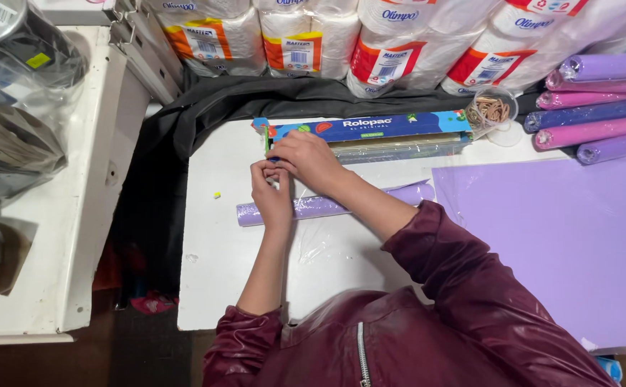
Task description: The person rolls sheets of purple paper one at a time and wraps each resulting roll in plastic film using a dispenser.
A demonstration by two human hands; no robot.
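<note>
A lilac paper roll lies across a white table on a sheet of clear plastic film. My left hand rests over the roll's left part, fingers pinched on the film. My right hand reaches past it to the left end of a long blue film dispenser box, gripping the film at the box's edge. Whether either hand also touches a small tool is hidden.
Several rolled purple, pink and blue sheets lie at the right. A flat lilac sheet covers the right table. A clear cup of rubber bands stands by the box. Wrapped paper-roll packs line the back. A white cabinet stands left.
</note>
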